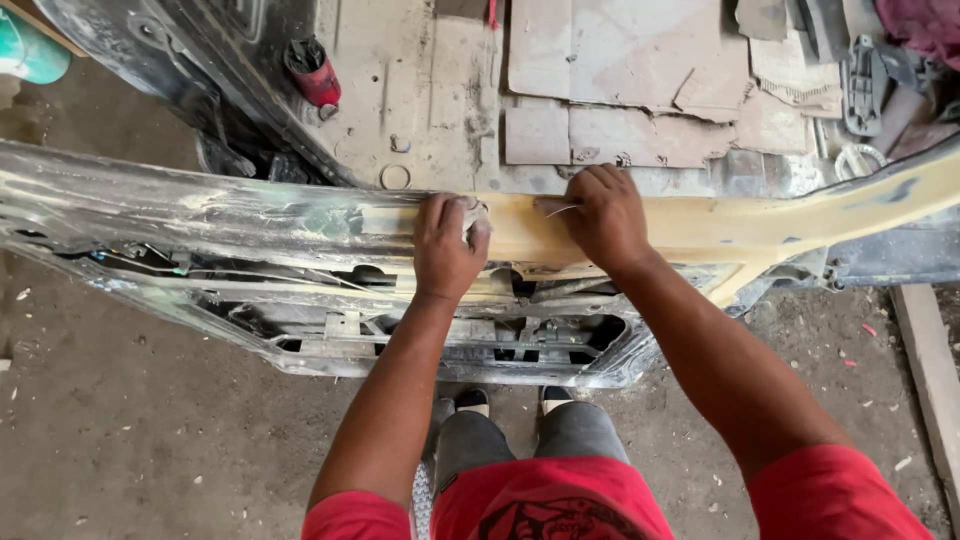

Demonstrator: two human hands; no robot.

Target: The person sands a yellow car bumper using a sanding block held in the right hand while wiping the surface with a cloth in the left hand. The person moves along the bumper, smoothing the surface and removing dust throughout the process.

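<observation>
A stripped car door stands on edge in front of me, its top edge coated in yellowish filler. My left hand presses down on that top edge, fingers curled around a small pale piece, probably sandpaper. My right hand rests on the filler a little to the right, fingers bent, pinching something thin and light at its fingertips. The door's inner frame with cut-outs faces my legs.
Flattened cardboard pieces lie on the dusty floor beyond the door. A red can sits by a dark body panel at upper left. A wooden plank lies at right. Metal parts sit upper right.
</observation>
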